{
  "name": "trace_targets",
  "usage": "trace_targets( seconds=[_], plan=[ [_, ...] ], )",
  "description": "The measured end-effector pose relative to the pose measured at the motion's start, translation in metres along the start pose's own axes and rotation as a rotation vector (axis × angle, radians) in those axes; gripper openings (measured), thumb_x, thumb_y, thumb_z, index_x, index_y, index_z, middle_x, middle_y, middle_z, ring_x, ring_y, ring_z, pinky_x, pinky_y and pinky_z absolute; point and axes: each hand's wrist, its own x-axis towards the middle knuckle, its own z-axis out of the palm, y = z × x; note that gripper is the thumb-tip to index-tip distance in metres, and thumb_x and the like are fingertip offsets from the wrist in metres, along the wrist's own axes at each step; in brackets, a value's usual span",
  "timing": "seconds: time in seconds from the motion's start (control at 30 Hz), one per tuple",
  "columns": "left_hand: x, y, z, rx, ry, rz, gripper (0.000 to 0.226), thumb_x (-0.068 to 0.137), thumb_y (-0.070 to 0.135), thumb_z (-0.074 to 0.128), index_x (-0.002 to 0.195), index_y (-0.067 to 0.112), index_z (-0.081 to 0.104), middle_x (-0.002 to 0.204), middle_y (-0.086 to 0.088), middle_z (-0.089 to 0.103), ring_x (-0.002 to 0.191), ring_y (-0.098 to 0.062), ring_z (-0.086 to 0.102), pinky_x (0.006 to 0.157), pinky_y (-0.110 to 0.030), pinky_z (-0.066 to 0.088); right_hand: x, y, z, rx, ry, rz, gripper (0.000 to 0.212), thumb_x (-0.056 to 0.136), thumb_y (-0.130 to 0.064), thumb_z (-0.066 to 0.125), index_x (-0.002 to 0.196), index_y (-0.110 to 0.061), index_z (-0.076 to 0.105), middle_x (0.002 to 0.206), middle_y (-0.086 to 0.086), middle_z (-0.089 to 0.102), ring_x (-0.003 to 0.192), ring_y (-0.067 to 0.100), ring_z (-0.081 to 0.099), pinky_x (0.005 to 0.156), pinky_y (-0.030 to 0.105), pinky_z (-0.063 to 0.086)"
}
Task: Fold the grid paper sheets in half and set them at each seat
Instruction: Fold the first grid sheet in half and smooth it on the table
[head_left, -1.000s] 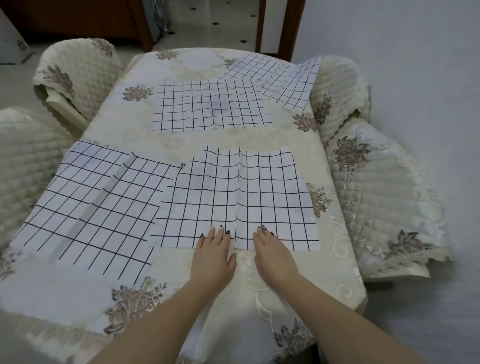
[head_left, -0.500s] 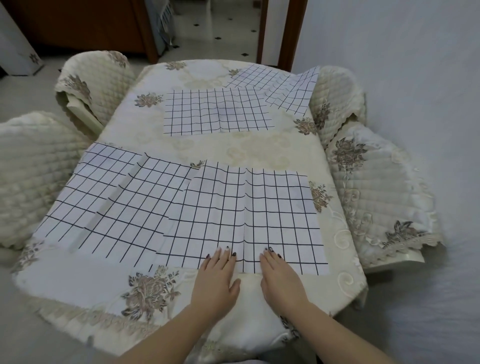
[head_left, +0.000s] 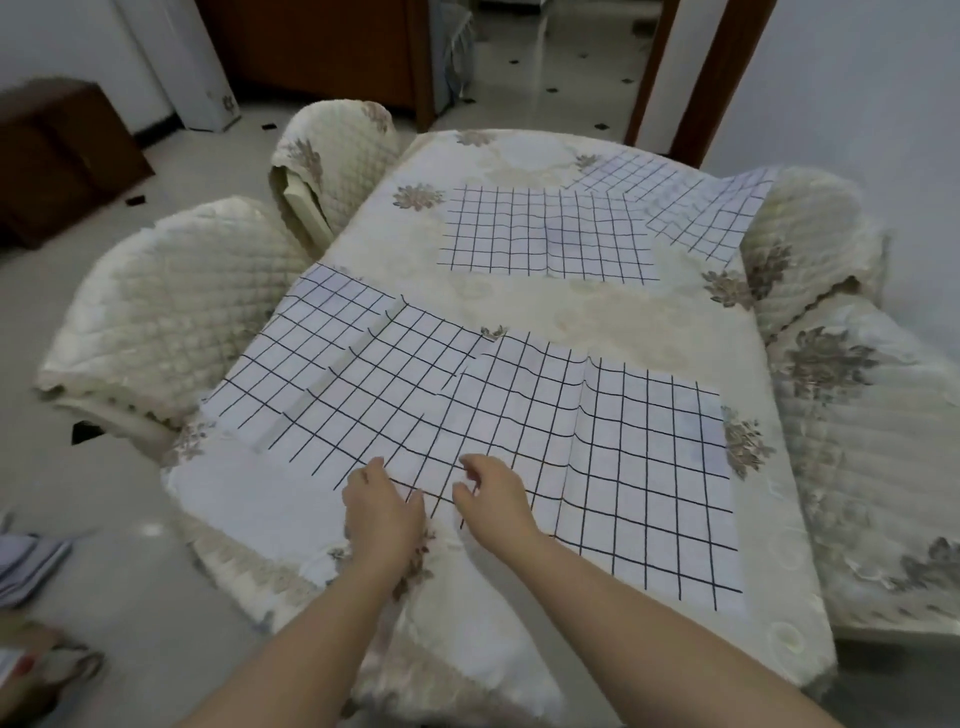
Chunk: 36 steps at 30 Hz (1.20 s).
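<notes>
White grid paper: the nearest sheet (head_left: 623, 467) lies unfolded at the counter's (head_left: 519, 312) near edge. The left hand (head_left: 384, 509) rests flat on the sheet's left corner. The right hand (head_left: 493, 499) is curled there, grip indeterminate. Recommendation: carry that edge across and align the grid lines before creasing. Obstruction: the left sheet (head_left: 337, 384) overlaps that corner. Beyond it, the far sheet (head_left: 545, 239) lies unfolded.

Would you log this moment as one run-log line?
phase: pre-fold | left hand: relaxed at nearest grid sheet corner | right hand: curled at its edge, grip unclear | folded: none
</notes>
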Motion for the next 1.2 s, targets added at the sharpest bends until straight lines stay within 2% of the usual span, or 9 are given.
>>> trace_targets(
  seconds=[0.17, 0.3, 0.4, 0.53, 0.63, 0.73, 0.83, 1.0, 1.2],
  plan=[
    [0.013, -0.005, -0.006, 0.029, -0.041, -0.06, 0.06, 0.085, 0.017, 0.067, 0.137, 0.006, 0.038, 0.135, -0.017, 0.042, 0.125, -0.033, 0.038, 0.093, -0.038, 0.041, 0.019, -0.021, 0.028, 0.159, -0.092, 0.164, 0.04, 0.089, -0.013, 0.053, 0.128, -0.011, 0.057, 0.123, 0.005, 0.063, 0.112, 0.018, 0.057, 0.091, 0.021, 0.041],
    [0.019, -0.004, -0.008, -0.052, -0.087, -0.073, 0.051, 0.084, 0.002, 0.06, 0.131, 0.011, 0.043, 0.125, -0.012, 0.047, 0.091, -0.024, 0.053, 0.077, -0.035, 0.046, 0.026, -0.022, 0.041, 0.172, -0.119, 0.201, 0.023, 0.086, -0.01, 0.052, 0.103, -0.014, 0.068, 0.1, 0.002, 0.065, 0.086, 0.015, 0.058, 0.065, 0.013, 0.041],
    [0.022, -0.002, -0.008, -0.181, -0.099, -0.099, 0.045, 0.082, -0.001, 0.054, 0.125, 0.01, 0.049, 0.089, -0.002, 0.058, 0.072, -0.017, 0.056, 0.065, -0.034, 0.051, 0.028, -0.018, 0.047, 0.201, -0.111, 0.269, 0.026, 0.085, -0.012, 0.056, 0.107, -0.009, 0.068, 0.102, 0.005, 0.066, 0.095, 0.019, 0.06, 0.085, 0.028, 0.048],
    [0.018, 0.003, -0.012, -0.378, -0.171, -0.123, 0.023, 0.086, 0.009, 0.058, 0.108, 0.01, 0.064, 0.08, -0.002, 0.065, 0.062, -0.014, 0.061, 0.05, -0.022, 0.046, 0.03, -0.021, 0.043, 0.373, -0.091, 0.351, 0.024, 0.085, -0.026, 0.06, 0.079, -0.005, 0.068, 0.069, 0.011, 0.058, 0.062, 0.022, 0.051, 0.061, 0.032, 0.042],
    [0.013, 0.008, -0.013, -0.455, -0.217, -0.117, 0.014, 0.082, 0.009, 0.064, 0.094, 0.013, 0.071, 0.081, -0.004, 0.072, 0.068, -0.018, 0.067, 0.054, -0.026, 0.049, 0.034, -0.022, 0.039, 0.384, -0.022, 0.382, 0.035, 0.08, -0.038, 0.064, 0.058, -0.013, 0.052, 0.055, 0.006, 0.047, 0.055, 0.021, 0.046, 0.055, 0.03, 0.036],
    [0.01, 0.014, -0.012, -0.513, -0.27, -0.073, 0.016, 0.081, 0.003, 0.065, 0.093, 0.012, 0.072, 0.083, -0.005, 0.074, 0.073, -0.014, 0.069, 0.055, -0.016, 0.049, 0.037, -0.024, 0.032, 0.39, 0.064, 0.415, 0.042, 0.078, -0.024, 0.065, 0.05, -0.019, 0.035, 0.048, -0.001, 0.035, 0.052, 0.021, 0.042, 0.051, 0.03, 0.033],
    [0.01, 0.021, -0.013, -0.6, -0.286, -0.089, 0.016, 0.084, 0.005, 0.066, 0.099, 0.008, 0.07, 0.088, -0.008, 0.073, 0.075, -0.013, 0.068, 0.054, -0.011, 0.048, 0.04, -0.021, 0.02, 0.396, 0.133, 0.431, 0.036, 0.078, -0.013, 0.06, 0.048, -0.019, 0.041, 0.046, -0.003, 0.04, 0.046, 0.017, 0.04, 0.046, 0.025, 0.033],
    [0.018, 0.026, -0.014, -0.721, -0.235, -0.182, 0.018, 0.086, 0.01, 0.061, 0.103, 0.009, 0.07, 0.094, -0.008, 0.072, 0.089, -0.02, 0.068, 0.08, -0.028, 0.055, 0.044, -0.023, -0.008, 0.571, 0.166, 0.42, 0.022, 0.077, -0.01, 0.056, 0.06, -0.015, 0.044, 0.057, 0.003, 0.033, 0.054, 0.018, 0.031, 0.053, 0.026, 0.025],
    [0.022, 0.052, 0.003, -0.968, -0.445, -0.378, 0.022, 0.092, 0.017, 0.057, 0.101, -0.002, 0.064, 0.098, -0.016, 0.067, 0.092, -0.026, 0.067, 0.09, -0.037, 0.054, 0.038, -0.017, -0.057, 0.933, 0.246, 0.493, 0.011, 0.082, -0.007, 0.053, 0.072, -0.011, 0.05, 0.069, 0.007, 0.042, 0.066, 0.021, 0.041, 0.06, 0.032, 0.033]
  ],
)
